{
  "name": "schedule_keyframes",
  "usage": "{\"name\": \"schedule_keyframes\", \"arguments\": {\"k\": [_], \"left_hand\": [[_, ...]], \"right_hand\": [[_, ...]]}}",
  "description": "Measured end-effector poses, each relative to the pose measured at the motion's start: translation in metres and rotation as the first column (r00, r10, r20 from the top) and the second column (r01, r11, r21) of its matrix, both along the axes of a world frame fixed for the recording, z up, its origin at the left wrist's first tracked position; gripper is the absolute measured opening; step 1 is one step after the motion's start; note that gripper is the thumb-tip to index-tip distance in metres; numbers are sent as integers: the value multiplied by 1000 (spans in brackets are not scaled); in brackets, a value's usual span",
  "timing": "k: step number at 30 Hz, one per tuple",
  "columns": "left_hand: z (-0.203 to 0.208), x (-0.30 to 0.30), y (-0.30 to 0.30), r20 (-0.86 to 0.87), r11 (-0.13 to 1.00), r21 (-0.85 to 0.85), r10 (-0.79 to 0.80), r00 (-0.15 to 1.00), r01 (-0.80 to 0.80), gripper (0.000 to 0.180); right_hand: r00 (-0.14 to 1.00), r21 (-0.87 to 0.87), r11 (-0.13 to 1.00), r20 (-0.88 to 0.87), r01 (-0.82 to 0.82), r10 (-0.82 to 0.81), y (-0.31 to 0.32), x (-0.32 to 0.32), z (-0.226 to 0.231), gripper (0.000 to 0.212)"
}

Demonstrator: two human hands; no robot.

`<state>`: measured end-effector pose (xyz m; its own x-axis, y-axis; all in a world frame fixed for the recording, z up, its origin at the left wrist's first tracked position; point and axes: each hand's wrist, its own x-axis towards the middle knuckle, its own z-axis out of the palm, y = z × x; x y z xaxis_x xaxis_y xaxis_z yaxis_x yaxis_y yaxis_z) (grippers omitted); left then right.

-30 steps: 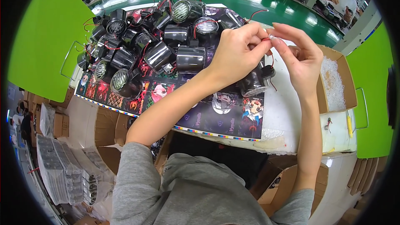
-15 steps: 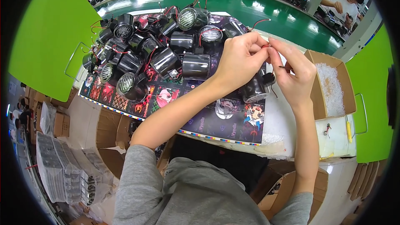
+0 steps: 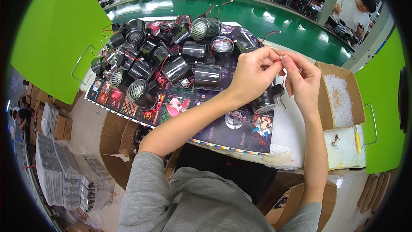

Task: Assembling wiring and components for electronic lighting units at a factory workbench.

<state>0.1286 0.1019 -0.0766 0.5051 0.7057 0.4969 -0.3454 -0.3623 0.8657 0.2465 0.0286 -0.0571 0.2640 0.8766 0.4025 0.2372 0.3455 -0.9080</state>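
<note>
My left hand (image 3: 256,72) and my right hand (image 3: 304,79) meet above the right part of the printed sheet (image 3: 223,139). Both are closed in a pinch on a thin red wire (image 3: 278,60), with a tiny pale tip between the fingertips. Below them lies a black cylindrical unit (image 3: 263,102) with a ribbed end, partly hidden by my hands; dark wire shows beside it. To the left is a heap of similar glossy black cylinders (image 3: 207,76). Some have clear ribbed fronts (image 3: 200,29), and thin red leads stick out.
A cardboard box (image 3: 360,99) of small clear pieces stands at the right. Near it lie a yellow tool (image 3: 357,142) and a small wired part (image 3: 335,140). Green panels (image 3: 56,38) flank the table. Beyond runs a green conveyor (image 3: 171,6); another person (image 3: 354,10) works across it.
The whole view has shifted slightly, so the table sits a little lower. My fingers have shifted their pinch on the wire, and my right fingers are closer together.
</note>
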Motion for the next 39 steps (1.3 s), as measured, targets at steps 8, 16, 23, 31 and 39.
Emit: {"name": "schedule_keyframes", "arguments": {"k": [8,16,23,31,39], "left_hand": [[-3,2,2,-27,989,97,114,993,-111,9],[-1,1,4,-127,989,146,34,991,-15,6],[-5,4,9,-105,975,10,-218,970,220,16],[-1,-1,8,-73,990,115,-77,994,85,28],[1,-4,6,-1,943,327,-64,998,61,64]], "right_hand": [[871,280,919,330,277,-363,11,-5,-18,10],[648,523,807,520,274,-557,7,-11,-8,10],[695,483,845,526,229,-489,5,2,-2,11],[768,468,866,485,176,-418,4,-7,-2,9],[892,216,963,384,163,-237,2,4,2,17]]}}
